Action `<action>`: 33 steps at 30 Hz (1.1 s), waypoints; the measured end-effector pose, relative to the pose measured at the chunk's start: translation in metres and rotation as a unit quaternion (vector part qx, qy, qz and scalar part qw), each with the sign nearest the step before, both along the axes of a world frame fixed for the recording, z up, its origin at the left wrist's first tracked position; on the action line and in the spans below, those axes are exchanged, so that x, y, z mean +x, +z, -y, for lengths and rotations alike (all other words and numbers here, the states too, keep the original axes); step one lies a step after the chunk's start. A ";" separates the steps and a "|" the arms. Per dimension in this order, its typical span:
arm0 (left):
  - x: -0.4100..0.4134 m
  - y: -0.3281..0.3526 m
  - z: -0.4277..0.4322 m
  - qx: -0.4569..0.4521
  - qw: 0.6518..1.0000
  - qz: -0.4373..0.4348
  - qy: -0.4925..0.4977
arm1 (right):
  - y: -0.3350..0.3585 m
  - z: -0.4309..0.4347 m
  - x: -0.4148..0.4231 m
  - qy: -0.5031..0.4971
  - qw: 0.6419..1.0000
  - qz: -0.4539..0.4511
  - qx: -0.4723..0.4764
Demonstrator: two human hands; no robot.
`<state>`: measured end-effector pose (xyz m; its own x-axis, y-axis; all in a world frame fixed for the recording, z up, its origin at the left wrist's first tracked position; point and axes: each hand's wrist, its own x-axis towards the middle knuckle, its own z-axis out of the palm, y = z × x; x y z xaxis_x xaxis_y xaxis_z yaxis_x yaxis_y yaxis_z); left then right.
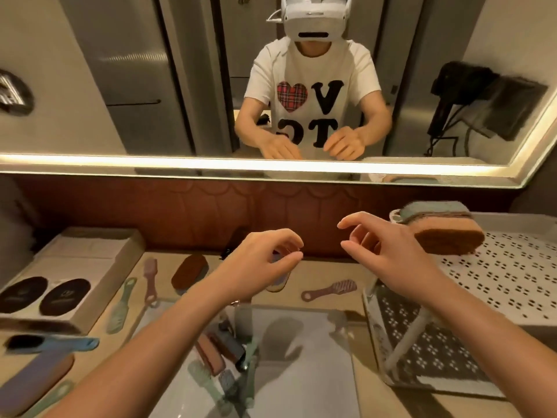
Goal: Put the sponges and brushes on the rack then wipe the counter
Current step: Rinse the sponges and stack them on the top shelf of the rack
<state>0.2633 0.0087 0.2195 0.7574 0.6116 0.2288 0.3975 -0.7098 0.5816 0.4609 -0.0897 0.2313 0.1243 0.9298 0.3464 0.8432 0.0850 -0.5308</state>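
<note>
Sponge (443, 233) lies on rack (512, 267), just right of 2 loosely curled hands (265, 260) (388, 251).

My rack (512, 282) is white, dotted with clusters of small dark holes. The sponge (443, 233) on it is layered grey-green, pink and brown. On my beige tabletop (331, 273) lie a mint-green brush (120, 306), a dusty-pink brush (149, 276) and a brown sponge (190, 271). In the mirror (120, 86), my white T-shirt (310, 70) shows a red tartan heart (291, 96) and black letters (327, 96).

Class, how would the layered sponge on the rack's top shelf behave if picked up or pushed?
The sponge probably feels light and squashy: it looks like stacked foam layers. Flat and oblong, it should not roll, but might slide across the smooth rack.
</note>
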 end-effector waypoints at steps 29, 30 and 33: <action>-0.159 -0.207 -0.183 -0.223 0.906 -0.093 0.348 | -0.225 -0.168 -0.103 -0.091 0.926 0.149 -0.334; -0.157 -0.209 -0.184 -0.215 0.907 -0.101 0.349 | -0.226 -0.169 -0.104 -0.087 0.920 0.168 -0.344; -0.152 -0.212 -0.189 -0.200 0.909 -0.127 0.342 | -0.226 -0.175 -0.107 -0.086 0.900 0.196 -0.379</action>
<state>0.1112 0.1979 0.0070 0.1651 0.9553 -0.2451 0.8235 0.0032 0.5674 0.3535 0.0857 0.0052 0.2944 0.8966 -0.3309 0.9449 -0.3250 -0.0399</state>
